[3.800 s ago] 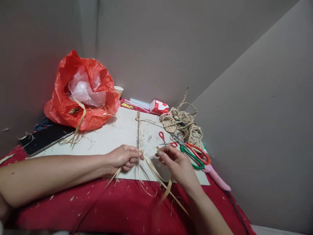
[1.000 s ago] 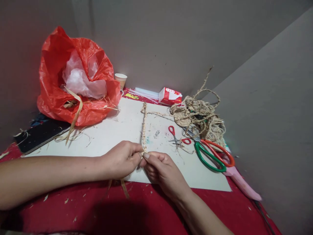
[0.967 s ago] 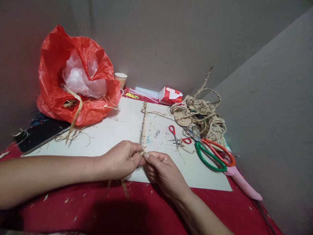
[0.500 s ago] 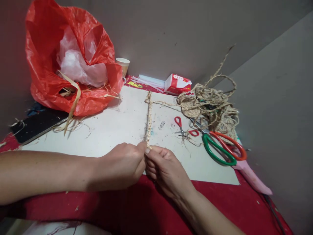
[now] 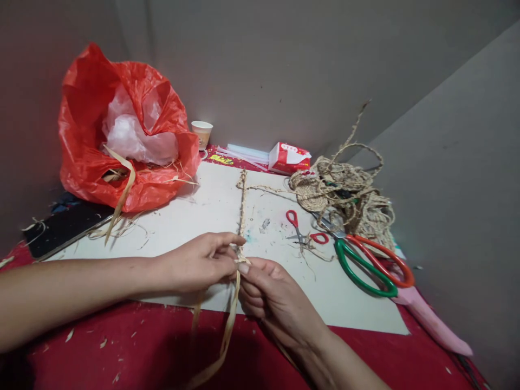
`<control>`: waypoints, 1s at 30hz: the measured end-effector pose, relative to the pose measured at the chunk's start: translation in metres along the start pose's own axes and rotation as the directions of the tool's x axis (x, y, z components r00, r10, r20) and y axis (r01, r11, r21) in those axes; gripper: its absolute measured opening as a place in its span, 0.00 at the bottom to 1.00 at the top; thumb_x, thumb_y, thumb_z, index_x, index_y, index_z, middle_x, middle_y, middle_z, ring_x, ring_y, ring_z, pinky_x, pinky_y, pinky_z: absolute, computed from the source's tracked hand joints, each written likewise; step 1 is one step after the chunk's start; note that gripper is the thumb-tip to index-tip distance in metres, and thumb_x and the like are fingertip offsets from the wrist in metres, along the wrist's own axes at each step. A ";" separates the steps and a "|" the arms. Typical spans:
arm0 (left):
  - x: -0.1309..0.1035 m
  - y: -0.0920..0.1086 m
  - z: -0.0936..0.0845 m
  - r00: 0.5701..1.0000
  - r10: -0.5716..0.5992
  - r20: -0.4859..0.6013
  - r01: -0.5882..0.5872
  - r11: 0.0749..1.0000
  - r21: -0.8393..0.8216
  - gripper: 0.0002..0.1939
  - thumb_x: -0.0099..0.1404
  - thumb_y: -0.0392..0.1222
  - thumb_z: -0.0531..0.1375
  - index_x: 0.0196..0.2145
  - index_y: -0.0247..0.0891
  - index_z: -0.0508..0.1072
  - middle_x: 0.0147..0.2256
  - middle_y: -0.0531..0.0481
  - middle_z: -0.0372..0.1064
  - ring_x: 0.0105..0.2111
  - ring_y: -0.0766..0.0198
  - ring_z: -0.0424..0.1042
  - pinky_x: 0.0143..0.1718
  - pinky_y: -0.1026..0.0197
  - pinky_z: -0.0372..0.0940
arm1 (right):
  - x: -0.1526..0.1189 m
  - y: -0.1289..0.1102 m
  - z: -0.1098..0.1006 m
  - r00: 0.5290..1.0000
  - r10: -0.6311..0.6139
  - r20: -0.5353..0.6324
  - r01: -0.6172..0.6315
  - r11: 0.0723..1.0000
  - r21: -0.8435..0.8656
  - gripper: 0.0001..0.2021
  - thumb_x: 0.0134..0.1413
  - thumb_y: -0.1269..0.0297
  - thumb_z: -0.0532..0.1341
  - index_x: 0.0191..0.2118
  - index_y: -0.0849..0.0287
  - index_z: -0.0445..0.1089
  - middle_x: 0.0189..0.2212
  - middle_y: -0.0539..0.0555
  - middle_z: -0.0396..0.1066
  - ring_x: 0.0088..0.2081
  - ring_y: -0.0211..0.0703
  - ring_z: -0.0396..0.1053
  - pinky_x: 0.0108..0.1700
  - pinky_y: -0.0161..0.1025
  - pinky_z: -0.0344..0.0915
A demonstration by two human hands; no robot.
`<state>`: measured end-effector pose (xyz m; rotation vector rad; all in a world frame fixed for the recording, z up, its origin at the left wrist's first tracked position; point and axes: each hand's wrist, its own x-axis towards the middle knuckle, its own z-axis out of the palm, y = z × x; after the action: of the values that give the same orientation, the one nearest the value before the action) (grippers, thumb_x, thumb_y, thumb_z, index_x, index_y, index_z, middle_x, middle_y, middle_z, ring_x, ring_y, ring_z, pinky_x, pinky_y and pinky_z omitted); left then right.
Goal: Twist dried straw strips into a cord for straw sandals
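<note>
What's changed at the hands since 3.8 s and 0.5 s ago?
The right hand, apart from the braid 3.8 s ago, has moved left and pinches its near end. The left hand, fisted 0.5 s ago, has opened its fingers; whether it holds anything is unclear. A loose strand now shows between the hands. Red bag and twine pile: unmoved.

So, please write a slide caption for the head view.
Left hand and right hand at the near end of a braided cord, white board beneath.

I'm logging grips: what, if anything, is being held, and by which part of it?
The right hand pinches the braid at its near end. Whether the left hand also grips something there cannot be told.
</note>
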<state>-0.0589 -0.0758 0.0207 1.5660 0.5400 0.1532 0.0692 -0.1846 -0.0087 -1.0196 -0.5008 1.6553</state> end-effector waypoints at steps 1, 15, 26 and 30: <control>0.001 -0.002 0.002 0.998 -0.058 0.024 0.060 0.991 -0.116 0.21 0.56 0.37 0.53 0.49 0.35 0.60 0.27 0.54 0.63 0.23 0.69 0.63 0.27 0.63 0.61 | 0.001 -0.001 -0.001 1.000 0.011 0.008 -0.011 1.000 -0.011 0.14 0.58 0.62 0.58 0.23 0.62 0.62 0.13 0.39 0.42 0.15 0.26 0.34 0.16 0.28 0.35; -0.003 -0.002 0.002 0.995 -0.100 -0.019 0.101 0.967 0.232 0.08 0.57 0.35 0.49 0.25 0.35 0.66 0.24 0.54 0.65 0.24 0.71 0.60 0.25 0.68 0.55 | 0.003 -0.007 -0.007 0.986 0.141 0.085 -0.134 0.987 -0.085 0.13 0.55 0.60 0.59 0.25 0.61 0.60 0.13 0.39 0.44 0.15 0.27 0.35 0.16 0.29 0.35; 0.006 -0.006 -0.009 0.982 -0.141 0.124 0.158 0.977 -0.143 0.07 0.59 0.41 0.57 0.32 0.35 0.63 0.24 0.52 0.68 0.17 0.73 0.61 0.21 0.67 0.58 | 0.003 -0.011 -0.010 0.979 0.139 0.153 -0.130 0.989 -0.068 0.11 0.58 0.59 0.57 0.30 0.62 0.65 0.14 0.39 0.42 0.15 0.27 0.33 0.16 0.28 0.33; 0.009 -0.012 -0.013 0.960 -0.136 0.244 0.222 0.900 -0.374 0.09 0.57 0.41 0.60 0.32 0.33 0.66 0.25 0.49 0.70 0.18 0.72 0.64 0.23 0.63 0.65 | 0.001 -0.014 -0.011 0.971 0.142 0.191 -0.134 0.990 -0.051 0.12 0.59 0.58 0.56 0.31 0.62 0.64 0.15 0.39 0.41 0.16 0.27 0.32 0.16 0.28 0.32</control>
<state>-0.0589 -0.0605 0.0078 1.1099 0.4487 -0.0455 0.0865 -0.1810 -0.0042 -0.9430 -0.6034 1.8872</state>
